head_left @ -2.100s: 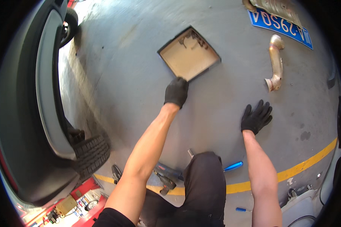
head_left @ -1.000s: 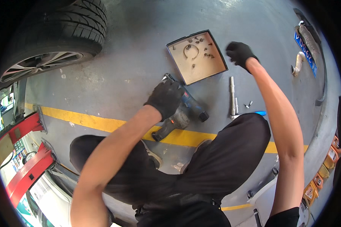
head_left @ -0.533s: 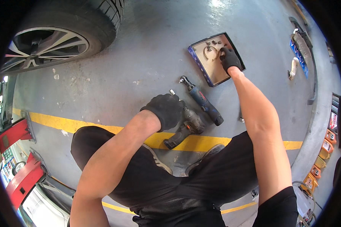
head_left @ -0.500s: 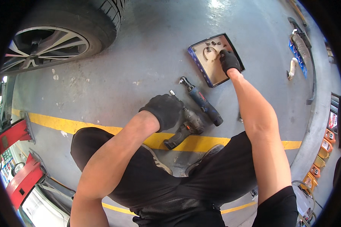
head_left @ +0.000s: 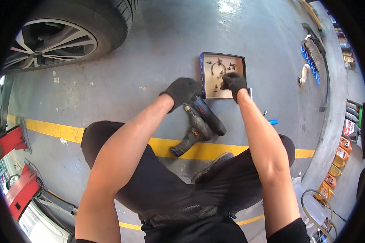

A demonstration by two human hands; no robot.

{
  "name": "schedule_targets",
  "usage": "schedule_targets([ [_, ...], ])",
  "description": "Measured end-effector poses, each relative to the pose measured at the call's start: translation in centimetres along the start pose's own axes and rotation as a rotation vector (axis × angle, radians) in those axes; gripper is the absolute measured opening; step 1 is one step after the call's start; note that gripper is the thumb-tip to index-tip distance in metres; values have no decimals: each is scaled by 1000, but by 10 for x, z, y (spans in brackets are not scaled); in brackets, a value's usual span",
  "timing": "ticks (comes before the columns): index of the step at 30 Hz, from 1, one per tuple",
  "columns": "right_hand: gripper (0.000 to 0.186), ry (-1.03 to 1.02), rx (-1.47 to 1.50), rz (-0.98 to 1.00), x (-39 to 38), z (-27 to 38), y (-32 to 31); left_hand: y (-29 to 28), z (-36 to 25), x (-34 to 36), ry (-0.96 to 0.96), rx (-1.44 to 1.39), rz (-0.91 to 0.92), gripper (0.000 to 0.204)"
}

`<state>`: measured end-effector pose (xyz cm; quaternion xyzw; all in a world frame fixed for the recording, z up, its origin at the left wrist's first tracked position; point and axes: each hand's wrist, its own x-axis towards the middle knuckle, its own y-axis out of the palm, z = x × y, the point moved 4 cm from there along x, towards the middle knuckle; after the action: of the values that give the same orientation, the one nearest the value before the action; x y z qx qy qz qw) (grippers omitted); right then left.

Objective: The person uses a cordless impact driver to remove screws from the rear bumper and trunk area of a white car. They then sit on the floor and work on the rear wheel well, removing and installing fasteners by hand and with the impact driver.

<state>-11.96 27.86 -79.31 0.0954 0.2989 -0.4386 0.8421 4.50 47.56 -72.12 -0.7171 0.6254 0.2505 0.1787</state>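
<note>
My left hand (head_left: 182,91), gloved in black, is curled over the head end of a dark cordless ratchet (head_left: 210,118); what its fingers hold is hidden. Under it lies a grey cordless impact driver (head_left: 194,131) with a metal fitting at its nose. My right hand (head_left: 233,85), also gloved, has its fingers curled inside a shallow open box (head_left: 209,91) of small bolts or clips (head_left: 219,62) and a curved wire-like piece (head_left: 213,69); what they pinch is too small to make out. A metal bar (head_left: 250,94) and a blue handle (head_left: 273,122) lie partly visible right of that hand.
A car wheel (head_left: 54,44) is at upper left, red lift arms (head_left: 20,192) at the left edge. A metal pipe (head_left: 303,76), licence plate (head_left: 310,67) and long dark part (head_left: 324,103) lie at right, beside a ledge with bottles (head_left: 337,172). A hose (head_left: 328,208) loops at lower right.
The box now sits squarer in view. My left hand has moved up and right onto the ratchet's head end. My right hand stays in the box, slightly lower and left.
</note>
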Motion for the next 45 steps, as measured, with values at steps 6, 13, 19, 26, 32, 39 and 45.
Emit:
schedule_targets([
  [6, 22, -85, -146, 519, -85, 112, 65, 15, -38, 18, -110, -952, 49, 36],
  [13, 32, -192, -930, 9, 10, 1, 17, -6, -57, 26, 35, -777, 38, 29],
  [19, 17, -111, -745, 17, 11, -8, 41, -25, -44, 3, -28, -636, -73, 30],
  [26, 25, -285, -260, 342, -36, 82, 91, -19, -7, 9, -172, -785, 3, 33],
  [32, 30, 179, -1278, -305, 27, 33, -20, -16, -46, -12, 24, -558, 84, 26],
  [39, 26, 99, -1134, -526, 20, 18, -11, -38, -55, -36, 100, -440, 87, 26],
  [45, 30, 32, -1063, -543, 39, 26, -13, -40, -45, -39, 72, -571, 32, 26],
])
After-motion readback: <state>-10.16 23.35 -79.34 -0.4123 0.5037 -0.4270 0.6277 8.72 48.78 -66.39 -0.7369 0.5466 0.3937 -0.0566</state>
